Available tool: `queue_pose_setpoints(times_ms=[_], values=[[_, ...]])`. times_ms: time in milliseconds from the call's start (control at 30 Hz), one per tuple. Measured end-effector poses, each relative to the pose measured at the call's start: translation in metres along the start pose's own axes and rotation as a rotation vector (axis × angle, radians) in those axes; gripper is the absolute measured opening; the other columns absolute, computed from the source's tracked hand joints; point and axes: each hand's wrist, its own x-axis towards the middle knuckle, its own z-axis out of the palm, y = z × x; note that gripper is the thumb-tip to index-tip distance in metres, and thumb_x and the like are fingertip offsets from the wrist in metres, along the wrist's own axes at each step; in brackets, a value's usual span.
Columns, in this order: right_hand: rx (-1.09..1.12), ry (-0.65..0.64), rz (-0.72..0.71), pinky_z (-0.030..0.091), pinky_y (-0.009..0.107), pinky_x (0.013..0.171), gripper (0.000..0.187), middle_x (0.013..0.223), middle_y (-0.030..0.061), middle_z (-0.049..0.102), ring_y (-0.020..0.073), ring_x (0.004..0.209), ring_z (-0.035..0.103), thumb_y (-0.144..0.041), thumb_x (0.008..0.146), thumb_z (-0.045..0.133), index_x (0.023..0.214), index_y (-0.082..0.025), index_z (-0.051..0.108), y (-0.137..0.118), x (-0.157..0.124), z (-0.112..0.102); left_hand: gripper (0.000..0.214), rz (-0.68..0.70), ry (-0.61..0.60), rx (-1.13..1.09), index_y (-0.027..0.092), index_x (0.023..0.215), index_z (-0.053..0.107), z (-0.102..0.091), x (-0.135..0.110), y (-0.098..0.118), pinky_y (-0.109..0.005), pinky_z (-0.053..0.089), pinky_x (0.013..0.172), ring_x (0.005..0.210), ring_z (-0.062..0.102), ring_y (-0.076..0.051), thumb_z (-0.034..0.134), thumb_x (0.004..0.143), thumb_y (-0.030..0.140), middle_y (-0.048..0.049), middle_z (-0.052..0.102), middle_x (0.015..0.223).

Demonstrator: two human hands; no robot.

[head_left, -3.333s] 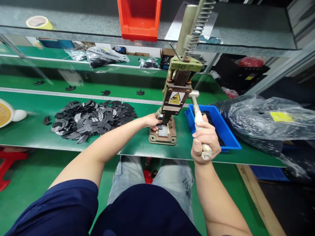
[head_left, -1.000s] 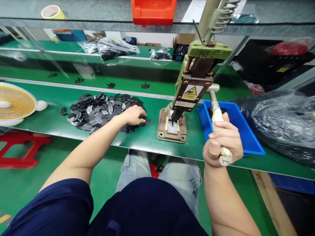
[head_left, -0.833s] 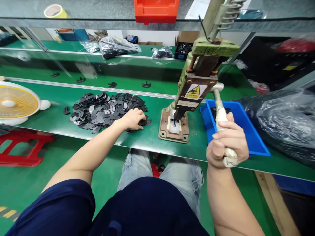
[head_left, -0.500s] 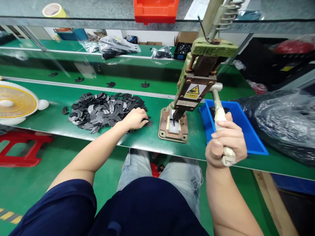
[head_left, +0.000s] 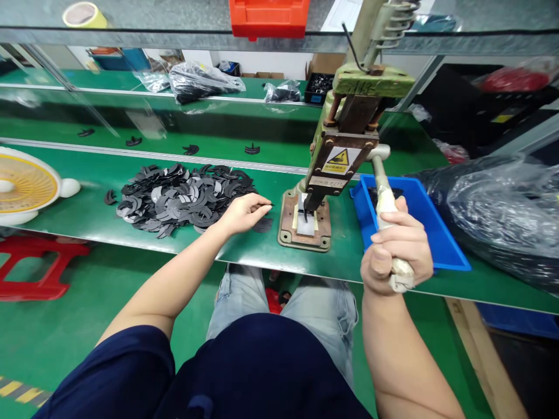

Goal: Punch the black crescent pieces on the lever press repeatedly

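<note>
My left hand (head_left: 246, 213) is closed in a pinch at the right side of a heap of curved black pieces (head_left: 174, 198). A small dark tip sticks out past its fingertips, apparently one of those pieces, mostly hidden by the fingers. Wrapped round the pale, tape-covered lever (head_left: 385, 198) of a green hand press (head_left: 338, 134) is my right hand (head_left: 399, 250). Under the press ram, a thin black piece (head_left: 305, 216) stands on a light metal plate (head_left: 307, 227) fixed to the rusty base (head_left: 286, 224).
A blue bin (head_left: 437, 227) stands right of the press, beside a large plastic-wrapped bundle (head_left: 502, 215). A white and yellow fan (head_left: 26, 186) is at the far left. Several black pieces lie spaced along the strip behind, and a red bin (head_left: 268, 17) hangs above.
My left hand has come off the heap a little to the right, its fingers now pinched with a dark tip showing. My right hand stays on the lever; the view has shifted slightly.
</note>
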Motion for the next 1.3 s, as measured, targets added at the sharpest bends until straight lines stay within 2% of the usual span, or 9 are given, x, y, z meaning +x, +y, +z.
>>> queue_pose_setpoints(times_ms=[167, 267, 367, 467, 533, 600, 767, 967, 1300], values=[[-0.005, -0.003, 0.010, 0.052, 0.071, 0.111, 0.028, 0.071, -0.0029, 0.060, 0.0227, 0.094, 0.072, -0.039, 0.084, 0.070, 0.069, -0.022, 0.053, -0.003, 0.001, 0.000, 0.026, -0.224, 0.133, -0.438, 0.016, 0.099, 0.070, 0.042, -0.001, 0.002, -0.030, 0.056, 0.082, 0.085, 0.072, -0.018, 0.074, 0.091, 0.041, -0.0066, 0.076, 0.092], [-0.029, -0.034, 0.032, 0.053, 0.070, 0.110, 0.025, 0.071, -0.0026, 0.060, 0.0229, 0.096, 0.072, -0.035, 0.085, 0.068, 0.071, -0.022, 0.053, -0.007, 0.001, -0.003, 0.041, -0.320, 0.186, -0.632, 0.017, 0.115, 0.063, 0.060, 0.007, 0.005, -0.028, 0.056, 0.083, 0.082, 0.072, -0.014, 0.083, 0.080, 0.027, -0.0076, 0.076, 0.108], [-0.057, -0.058, 0.053, 0.056, 0.068, 0.106, 0.023, 0.072, -0.0026, 0.060, 0.0233, 0.097, 0.072, -0.035, 0.086, 0.067, 0.073, -0.022, 0.054, -0.009, 0.001, -0.005, 0.060, -0.399, 0.108, -0.780, 0.016, 0.126, 0.060, 0.069, 0.017, 0.011, -0.028, 0.057, 0.084, 0.084, 0.073, -0.013, 0.088, 0.073, 0.018, -0.0102, 0.075, 0.118], [-0.077, -0.066, 0.051, 0.060, 0.065, 0.102, 0.025, 0.072, -0.0022, 0.061, 0.0235, 0.096, 0.072, -0.039, 0.087, 0.067, 0.073, -0.023, 0.053, -0.009, 0.000, -0.006, 0.042, -0.477, -0.028, -0.864, 0.014, 0.111, 0.065, 0.074, 0.026, 0.014, -0.026, 0.057, 0.075, 0.077, 0.072, -0.014, 0.087, 0.077, 0.022, -0.0068, 0.077, 0.093], [-0.084, -0.064, 0.052, 0.060, 0.064, 0.101, 0.026, 0.072, -0.0021, 0.061, 0.0232, 0.095, 0.072, -0.040, 0.088, 0.066, 0.073, -0.024, 0.053, -0.009, -0.001, -0.006, 0.029, -0.515, -0.048, -0.855, 0.015, 0.097, 0.063, 0.077, 0.033, 0.014, -0.025, 0.057, 0.069, 0.070, 0.070, -0.014, 0.085, 0.083, 0.027, -0.0037, 0.073, 0.080], [-0.089, -0.047, 0.058, 0.059, 0.064, 0.104, 0.027, 0.072, -0.0024, 0.060, 0.0226, 0.094, 0.072, -0.041, 0.089, 0.066, 0.072, -0.024, 0.052, -0.008, -0.002, -0.005, 0.027, -0.520, -0.045, -0.781, 0.016, 0.088, 0.062, 0.080, 0.040, 0.012, -0.023, 0.055, 0.061, 0.063, 0.067, -0.012, 0.083, 0.087, 0.032, -0.0018, 0.071, 0.075], [-0.087, -0.028, 0.055, 0.057, 0.065, 0.107, 0.029, 0.071, -0.0026, 0.061, 0.0231, 0.094, 0.072, -0.044, 0.089, 0.067, 0.072, -0.025, 0.053, -0.007, -0.002, -0.004, 0.028, -0.441, -0.073, -0.574, 0.015, 0.081, 0.068, 0.084, 0.055, 0.005, -0.018, 0.044, 0.047, 0.052, 0.055, -0.007, 0.085, 0.086, 0.037, -0.0004, 0.066, 0.070], [-0.060, -0.024, 0.051, 0.057, 0.066, 0.107, 0.027, 0.071, -0.0021, 0.060, 0.0237, 0.094, 0.072, -0.041, 0.088, 0.067, 0.072, -0.024, 0.053, -0.009, -0.001, -0.003, 0.025, -0.406, -0.122, -0.560, 0.014, 0.083, 0.071, 0.085, 0.063, -0.001, -0.019, 0.046, 0.047, 0.051, 0.054, -0.007, 0.086, 0.086, 0.034, -0.0010, 0.066, 0.069], [-0.040, -0.043, 0.053, 0.052, 0.071, 0.111, 0.029, 0.072, -0.0030, 0.060, 0.0228, 0.097, 0.071, -0.041, 0.088, 0.068, 0.071, -0.023, 0.053, -0.009, 0.000, -0.004, 0.031, -0.455, -0.218, -0.586, 0.013, 0.079, 0.066, 0.080, 0.072, -0.001, -0.023, 0.054, 0.055, 0.056, 0.061, -0.010, 0.093, 0.079, 0.028, -0.0025, 0.067, 0.071]])
